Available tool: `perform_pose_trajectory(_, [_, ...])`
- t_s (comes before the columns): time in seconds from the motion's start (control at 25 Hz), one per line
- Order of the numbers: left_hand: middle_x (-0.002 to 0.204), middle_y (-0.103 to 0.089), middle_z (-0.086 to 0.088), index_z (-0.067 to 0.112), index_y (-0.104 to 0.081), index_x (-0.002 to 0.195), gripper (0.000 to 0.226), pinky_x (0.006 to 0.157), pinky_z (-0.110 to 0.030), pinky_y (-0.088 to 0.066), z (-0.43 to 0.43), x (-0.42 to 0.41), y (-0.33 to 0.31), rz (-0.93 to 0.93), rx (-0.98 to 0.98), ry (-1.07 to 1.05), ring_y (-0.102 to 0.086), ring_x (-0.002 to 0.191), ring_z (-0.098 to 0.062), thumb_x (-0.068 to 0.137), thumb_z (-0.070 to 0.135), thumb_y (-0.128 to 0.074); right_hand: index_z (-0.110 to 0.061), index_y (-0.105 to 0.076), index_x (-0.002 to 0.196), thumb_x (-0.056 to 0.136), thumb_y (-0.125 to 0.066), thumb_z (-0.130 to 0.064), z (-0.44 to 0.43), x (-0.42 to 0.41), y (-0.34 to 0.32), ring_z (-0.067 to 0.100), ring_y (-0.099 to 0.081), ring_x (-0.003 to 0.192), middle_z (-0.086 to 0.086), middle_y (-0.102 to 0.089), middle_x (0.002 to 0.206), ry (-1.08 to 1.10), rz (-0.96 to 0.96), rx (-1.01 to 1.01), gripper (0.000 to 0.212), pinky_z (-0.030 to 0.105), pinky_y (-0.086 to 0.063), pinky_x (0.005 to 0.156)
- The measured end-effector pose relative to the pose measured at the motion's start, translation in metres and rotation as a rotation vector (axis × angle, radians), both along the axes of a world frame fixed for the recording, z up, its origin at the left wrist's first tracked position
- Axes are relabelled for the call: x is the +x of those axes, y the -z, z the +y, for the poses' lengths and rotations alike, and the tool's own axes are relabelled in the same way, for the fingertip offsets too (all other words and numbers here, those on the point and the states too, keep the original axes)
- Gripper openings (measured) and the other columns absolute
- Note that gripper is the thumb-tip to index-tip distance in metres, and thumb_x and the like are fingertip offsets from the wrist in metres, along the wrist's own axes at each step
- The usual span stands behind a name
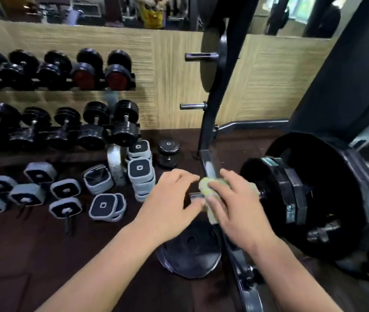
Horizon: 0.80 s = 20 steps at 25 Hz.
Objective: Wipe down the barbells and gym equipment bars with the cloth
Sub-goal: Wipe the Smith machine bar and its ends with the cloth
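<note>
A pale yellow-green cloth (206, 188) is wrapped over a short steel bar end (195, 196) that sticks out left of stacked black weight plates (291, 190). My right hand (235, 206) presses the cloth onto the bar from the right, thumb under it. My left hand (174, 199) rests beside it on the left; its fingers curl toward the bar tip and cloth edge, and whether it grips either I cannot tell. A dark rack upright (212, 122) rises just behind the hands.
A two-tier dumbbell rack (55, 104) lines the left wall. Grey square-ended dumbbells (66, 190) lie scattered on the brown floor. A black plate (190, 248) lies flat below my hands. Chrome pegs (199, 56) and a tan plate (210, 64) hang on the upright.
</note>
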<state>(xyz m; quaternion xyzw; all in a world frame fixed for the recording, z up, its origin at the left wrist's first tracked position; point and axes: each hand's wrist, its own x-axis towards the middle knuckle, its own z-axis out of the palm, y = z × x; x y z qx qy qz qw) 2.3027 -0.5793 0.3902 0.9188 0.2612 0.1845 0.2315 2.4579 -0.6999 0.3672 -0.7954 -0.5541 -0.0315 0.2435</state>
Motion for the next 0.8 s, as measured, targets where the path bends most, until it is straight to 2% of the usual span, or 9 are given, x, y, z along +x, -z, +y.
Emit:
perform_pose_trajectory(0.08, [0.136,-0.043,0.017,0.031,-0.047,0.140,0.052,0.102,-0.018,-0.027,0.012,-0.004,0.008,0.016,-0.028,0.032,-0.033,0.132,-0.006,0.092,0.049,-0.057,-0.029,-0.060,0.133,0.099,-0.039,-0.050,0.005,-0.002,0.010,0.022,-0.039,0.142,-0.001,-0.052,0.146,0.034,0.047,-0.054,0.045,0.040,-0.018,0.123])
perform_pose_trajectory(0.12, [0.136,-0.043,0.017,0.031,-0.048,0.139,0.052,0.103,-0.018,-0.028,0.016,-0.006,0.011,0.017,-0.032,0.046,-0.034,0.132,-0.006,0.092,0.048,-0.058,-0.028,-0.059,0.134,0.100,-0.037,-0.049,0.005,0.000,0.012,0.022,-0.041,0.141,-0.002,-0.054,0.143,0.052,0.065,-0.027,0.046,0.040,-0.018,0.123])
perform_pose_trajectory(0.28, [0.131,-0.046,0.019,0.029,-0.052,0.135,0.048,0.104,-0.019,-0.031,0.020,-0.012,0.015,-0.019,-0.060,0.047,-0.037,0.128,-0.004,0.090,0.044,-0.060,-0.019,-0.061,0.134,0.103,-0.042,-0.035,0.010,-0.024,0.024,0.031,-0.049,0.134,0.005,-0.058,0.138,0.132,-0.040,0.132,0.040,0.053,-0.034,0.112])
perform_pose_trajectory(0.44, [0.128,-0.047,0.022,0.032,-0.052,0.133,0.046,0.103,-0.022,-0.036,0.020,-0.014,0.016,-0.027,-0.093,0.054,-0.038,0.125,-0.002,0.088,0.042,-0.056,-0.021,-0.057,0.138,0.102,-0.043,-0.031,0.015,-0.041,0.038,0.031,-0.045,0.138,0.004,-0.053,0.144,0.040,-0.079,0.119,0.040,0.053,-0.031,0.114])
perform_pose_trajectory(0.52, [0.131,-0.044,0.025,0.034,-0.050,0.136,0.047,0.102,-0.020,-0.032,0.018,-0.015,0.018,-0.013,-0.112,0.050,-0.034,0.128,0.001,0.091,0.043,-0.057,-0.021,-0.060,0.135,0.102,-0.043,-0.031,0.001,-0.014,0.034,0.032,-0.047,0.134,0.004,-0.054,0.141,0.117,-0.097,0.151,0.038,0.053,-0.033,0.113])
perform_pose_trajectory(0.64, [0.132,-0.043,0.026,0.034,-0.049,0.138,0.049,0.103,-0.021,-0.032,0.015,-0.016,0.019,-0.011,-0.123,0.043,-0.034,0.129,0.002,0.091,0.046,-0.056,-0.021,-0.063,0.127,0.101,-0.041,-0.032,0.004,-0.012,0.023,0.031,-0.051,0.125,0.003,-0.057,0.131,0.262,-0.073,0.137,0.035,0.051,-0.037,0.108])
perform_pose_trajectory(0.72, [0.130,-0.046,0.024,0.035,-0.051,0.135,0.048,0.102,-0.018,-0.033,0.013,-0.016,0.017,-0.036,-0.120,0.046,-0.037,0.126,0.000,0.088,0.046,-0.052,-0.023,-0.065,0.117,0.101,-0.039,-0.036,0.027,-0.037,0.016,0.027,-0.055,0.113,0.000,-0.061,0.117,0.213,-0.097,0.029,0.033,0.045,-0.039,0.101])
perform_pose_trajectory(0.8, [0.128,-0.048,0.022,0.034,-0.053,0.133,0.047,0.099,-0.009,-0.029,0.012,-0.016,0.012,-0.072,-0.126,0.038,-0.039,0.125,-0.001,0.086,0.040,-0.050,-0.029,-0.066,0.111,0.101,-0.036,-0.041,0.037,-0.040,0.011,0.024,-0.057,0.102,-0.005,-0.063,0.104,0.128,-0.134,-0.069,0.034,0.042,-0.040,0.094])
